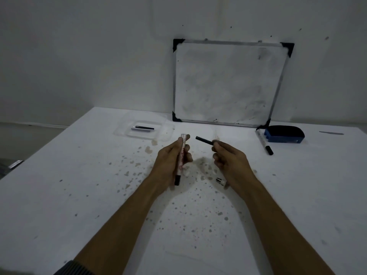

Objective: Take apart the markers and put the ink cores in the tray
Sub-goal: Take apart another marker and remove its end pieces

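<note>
My left hand (174, 155) grips the emptied marker barrel (181, 155) | right hand (228, 155) pinches the ink core (204, 141) above the table (79, 175), short of the tray (127, 133) | risk: loose pinch drops the core, smearing ink.

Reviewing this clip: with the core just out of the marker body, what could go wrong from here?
1. The right hand pinches the black ink core by one end only; it could slip and stain the table on the way to the clear tray.
2. The small end plug lies loose beside the right wrist; the forearm could knock it away.
3. The left hand holds the emptied marker body, open end up.
</note>
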`<control>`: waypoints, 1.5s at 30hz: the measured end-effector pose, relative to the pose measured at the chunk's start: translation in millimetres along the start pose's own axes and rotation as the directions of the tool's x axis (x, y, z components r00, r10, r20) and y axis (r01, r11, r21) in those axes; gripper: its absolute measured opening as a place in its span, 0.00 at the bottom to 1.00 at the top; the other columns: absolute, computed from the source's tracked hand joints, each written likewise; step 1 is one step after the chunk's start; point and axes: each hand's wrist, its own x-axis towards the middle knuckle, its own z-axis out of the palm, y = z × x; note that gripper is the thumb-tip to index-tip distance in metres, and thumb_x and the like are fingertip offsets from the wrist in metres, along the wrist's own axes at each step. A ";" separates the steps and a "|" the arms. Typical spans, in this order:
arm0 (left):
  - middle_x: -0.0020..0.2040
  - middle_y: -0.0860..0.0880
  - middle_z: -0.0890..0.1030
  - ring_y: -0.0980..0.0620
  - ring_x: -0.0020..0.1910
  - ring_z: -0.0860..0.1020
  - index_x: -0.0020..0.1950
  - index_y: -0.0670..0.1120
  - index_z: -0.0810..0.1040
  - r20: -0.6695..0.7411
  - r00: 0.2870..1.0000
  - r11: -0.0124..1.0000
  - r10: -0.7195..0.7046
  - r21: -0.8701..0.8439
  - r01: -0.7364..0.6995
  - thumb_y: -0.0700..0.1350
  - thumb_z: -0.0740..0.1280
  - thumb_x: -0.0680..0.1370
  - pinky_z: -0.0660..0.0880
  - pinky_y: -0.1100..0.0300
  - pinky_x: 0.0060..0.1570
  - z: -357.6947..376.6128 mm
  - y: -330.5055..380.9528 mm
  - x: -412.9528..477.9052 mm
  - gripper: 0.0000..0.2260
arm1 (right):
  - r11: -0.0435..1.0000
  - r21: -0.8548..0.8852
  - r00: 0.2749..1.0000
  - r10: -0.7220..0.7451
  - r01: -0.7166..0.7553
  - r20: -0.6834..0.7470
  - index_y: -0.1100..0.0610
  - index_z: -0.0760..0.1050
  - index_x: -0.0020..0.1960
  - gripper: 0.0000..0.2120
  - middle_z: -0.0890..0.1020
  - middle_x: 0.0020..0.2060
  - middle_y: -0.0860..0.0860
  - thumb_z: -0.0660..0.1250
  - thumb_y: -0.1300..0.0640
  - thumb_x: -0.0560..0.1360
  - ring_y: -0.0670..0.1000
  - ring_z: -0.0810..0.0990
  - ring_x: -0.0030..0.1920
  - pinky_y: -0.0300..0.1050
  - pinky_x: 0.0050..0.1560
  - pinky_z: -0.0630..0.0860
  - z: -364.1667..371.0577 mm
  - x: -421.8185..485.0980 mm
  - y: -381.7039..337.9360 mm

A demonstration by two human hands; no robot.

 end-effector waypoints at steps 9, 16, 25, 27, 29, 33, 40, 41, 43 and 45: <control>0.28 0.46 0.76 0.52 0.21 0.68 0.44 0.45 0.84 0.086 0.987 0.933 -0.133 0.348 0.095 0.63 0.73 0.75 0.64 0.66 0.20 -1.8 11.1 -11.0 0.20 | 0.995 0.100 1.000 0.025 -0.024 -0.015 0.65 0.83 0.58 0.18 0.83 0.43 0.53 0.76 0.55 0.72 0.46 0.78 0.34 0.38 0.32 0.73 -1.5 1.6 1.0; 0.30 0.53 0.81 0.56 0.21 0.74 0.44 0.48 0.87 0.131 0.988 0.914 -0.086 0.405 0.026 0.52 0.70 0.83 0.69 0.65 0.20 6.8 11.5 -15.6 0.12 | 1.000 0.015 1.000 -0.017 0.017 -0.017 0.63 0.84 0.58 0.12 0.85 0.44 0.53 0.74 0.59 0.77 0.47 0.76 0.34 0.38 0.32 0.73 -5.2 3.7 3.0; 0.29 0.54 0.83 0.58 0.20 0.75 0.46 0.55 0.87 0.170 0.985 0.824 0.000 0.559 -0.096 0.52 0.70 0.83 0.70 0.66 0.20 13.7 5.7 -21.3 0.08 | 0.831 -0.482 0.959 -0.264 0.279 0.101 0.51 0.79 0.67 0.17 0.86 0.45 0.48 0.72 0.55 0.78 0.44 0.83 0.39 0.36 0.45 0.79 -1.8 -5.2 -2.2; 0.29 0.54 0.83 0.57 0.20 0.75 0.45 0.56 0.87 0.162 0.987 0.826 0.009 0.555 -0.099 0.53 0.70 0.83 0.70 0.66 0.19 13.6 4.7 -20.7 0.09 | 0.817 -0.491 0.952 -0.286 0.302 0.109 0.53 0.80 0.62 0.15 0.87 0.46 0.48 0.75 0.54 0.77 0.45 0.85 0.40 0.36 0.43 0.80 4.6 -8.8 -1.5; 0.27 0.51 0.82 0.55 0.19 0.74 0.42 0.55 0.87 0.139 0.990 0.830 0.009 0.551 -0.085 0.55 0.70 0.82 0.70 0.64 0.19 12.3 4.4 -18.7 0.12 | 0.772 -0.552 0.944 -0.313 0.316 0.104 0.52 0.83 0.56 0.09 0.87 0.43 0.45 0.74 0.51 0.77 0.43 0.85 0.39 0.36 0.40 0.79 7.8 -12.6 -0.3; 0.27 0.49 0.82 0.54 0.19 0.74 0.42 0.55 0.88 0.135 0.991 0.835 0.004 0.545 -0.077 0.56 0.70 0.82 0.70 0.64 0.20 9.8 0.7 -15.1 0.12 | 0.667 -0.684 0.950 -0.284 0.294 0.131 0.44 0.86 0.54 0.10 0.87 0.45 0.43 0.67 0.44 0.80 0.44 0.84 0.42 0.38 0.36 0.80 2.7 -20.8 -5.6; 0.31 0.54 0.85 0.58 0.22 0.77 0.47 0.54 0.87 0.180 0.983 0.818 0.028 0.562 -0.126 0.53 0.70 0.82 0.72 0.66 0.22 11.3 -5.2 -15.8 0.08 | 0.279 -0.959 0.994 -0.102 0.053 0.025 0.45 0.76 0.58 0.18 0.80 0.47 0.42 0.72 0.37 0.73 0.40 0.80 0.40 0.33 0.37 0.71 -32.9 -42.0 -17.3; 0.31 0.55 0.85 0.58 0.22 0.77 0.47 0.54 0.86 0.185 0.982 0.813 0.032 0.566 -0.133 0.53 0.70 0.82 0.72 0.66 0.22 11.4 -5.4 -15.6 0.07 | 0.221 -0.975 0.998 -0.051 0.039 0.028 0.46 0.75 0.59 0.21 0.78 0.47 0.42 0.73 0.36 0.72 0.39 0.77 0.41 0.33 0.37 0.69 -36.7 -46.1 -15.8; 0.31 0.54 0.85 0.58 0.23 0.78 0.48 0.54 0.86 0.193 0.981 0.810 0.038 0.568 -0.143 0.52 0.70 0.82 0.73 0.66 0.22 10.6 -6.1 -15.6 0.07 | 0.157 -0.985 0.998 -0.025 0.065 0.062 0.48 0.75 0.61 0.22 0.77 0.48 0.44 0.74 0.39 0.72 0.39 0.75 0.41 0.31 0.37 0.67 -40.4 -50.7 -11.4; 0.31 0.54 0.85 0.58 0.22 0.78 0.49 0.53 0.86 0.197 0.979 0.809 0.044 0.568 -0.151 0.52 0.70 0.83 0.73 0.66 0.22 9.5 -7.7 -15.8 0.07 | 0.138 -0.985 0.993 -0.077 0.103 0.093 0.50 0.78 0.60 0.17 0.79 0.51 0.47 0.73 0.44 0.76 0.40 0.74 0.41 0.30 0.38 0.66 -38.9 -51.3 -8.3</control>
